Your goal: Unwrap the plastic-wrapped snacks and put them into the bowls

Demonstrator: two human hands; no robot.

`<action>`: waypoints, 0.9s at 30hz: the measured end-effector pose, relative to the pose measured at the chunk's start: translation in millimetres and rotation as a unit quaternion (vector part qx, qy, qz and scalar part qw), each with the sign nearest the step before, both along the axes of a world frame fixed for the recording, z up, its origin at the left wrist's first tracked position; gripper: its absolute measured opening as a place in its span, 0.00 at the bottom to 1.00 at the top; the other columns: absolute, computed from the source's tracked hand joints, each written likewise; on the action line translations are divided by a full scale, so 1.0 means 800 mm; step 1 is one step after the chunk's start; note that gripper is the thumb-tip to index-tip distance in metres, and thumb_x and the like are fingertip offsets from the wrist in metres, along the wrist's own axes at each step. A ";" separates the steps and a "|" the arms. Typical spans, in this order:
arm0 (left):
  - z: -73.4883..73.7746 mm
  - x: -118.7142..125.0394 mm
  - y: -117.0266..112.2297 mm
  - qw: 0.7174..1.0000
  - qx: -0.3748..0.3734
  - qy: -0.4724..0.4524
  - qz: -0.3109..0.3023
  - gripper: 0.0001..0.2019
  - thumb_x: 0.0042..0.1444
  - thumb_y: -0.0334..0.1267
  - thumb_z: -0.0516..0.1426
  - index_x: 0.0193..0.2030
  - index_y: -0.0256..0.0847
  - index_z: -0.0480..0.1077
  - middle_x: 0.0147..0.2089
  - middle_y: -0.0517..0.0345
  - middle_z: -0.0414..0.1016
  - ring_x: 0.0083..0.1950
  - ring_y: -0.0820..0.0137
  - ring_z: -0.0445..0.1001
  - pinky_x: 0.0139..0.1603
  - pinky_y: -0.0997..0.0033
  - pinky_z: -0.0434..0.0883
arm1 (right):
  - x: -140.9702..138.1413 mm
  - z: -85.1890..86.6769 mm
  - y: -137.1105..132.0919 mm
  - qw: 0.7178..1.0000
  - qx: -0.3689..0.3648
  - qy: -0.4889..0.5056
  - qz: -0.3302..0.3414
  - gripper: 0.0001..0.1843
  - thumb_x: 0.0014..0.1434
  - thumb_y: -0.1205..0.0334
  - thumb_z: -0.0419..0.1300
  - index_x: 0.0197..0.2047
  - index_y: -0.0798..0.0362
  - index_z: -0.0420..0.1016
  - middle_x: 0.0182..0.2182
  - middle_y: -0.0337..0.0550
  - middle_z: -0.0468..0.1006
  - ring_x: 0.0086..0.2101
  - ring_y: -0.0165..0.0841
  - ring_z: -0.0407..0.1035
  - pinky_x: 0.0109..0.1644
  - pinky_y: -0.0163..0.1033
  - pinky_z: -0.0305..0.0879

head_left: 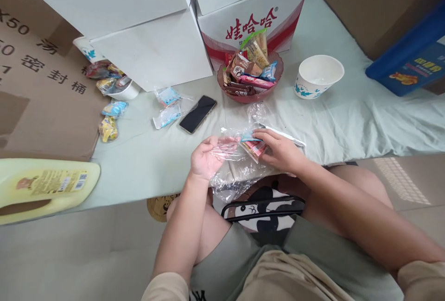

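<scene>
My left hand (207,156) is palm-up near the front edge of the cloth-covered table, its fingers curled in a thin clear plastic bag (227,150). Loose folds of that bag hang over the edge toward my lap. My right hand (280,149) grips small snack packets (253,146), one light blue and one red, at the bag's right side. How far the packets are inside the bag I cannot tell. A slim white object (287,135) lies behind my right hand, partly hidden by it.
Behind the hands stand a red glass bowl (239,97) of wrapped snacks and a white paper cup (318,78). A phone (198,114) lies beside bagged blue packets (167,116). Boxes (153,46) line the back; a yellow bottle (48,187) and blue container (406,55) flank the table.
</scene>
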State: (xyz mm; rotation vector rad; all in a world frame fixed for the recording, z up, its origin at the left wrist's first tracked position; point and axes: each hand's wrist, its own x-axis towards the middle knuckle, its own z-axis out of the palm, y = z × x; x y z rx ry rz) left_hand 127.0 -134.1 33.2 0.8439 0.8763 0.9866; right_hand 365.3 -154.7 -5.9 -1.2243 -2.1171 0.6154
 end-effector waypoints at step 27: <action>-0.032 0.039 0.003 0.987 -0.117 -0.046 0.103 0.07 0.45 0.39 0.54 0.24 0.43 0.58 0.40 0.53 0.80 0.51 0.63 0.78 0.53 0.61 0.73 | -0.012 -0.011 -0.004 0.994 -0.015 0.017 -0.111 0.15 0.61 0.56 0.59 0.51 0.49 0.74 0.43 0.49 0.81 0.44 0.45 0.73 0.50 0.53 0.71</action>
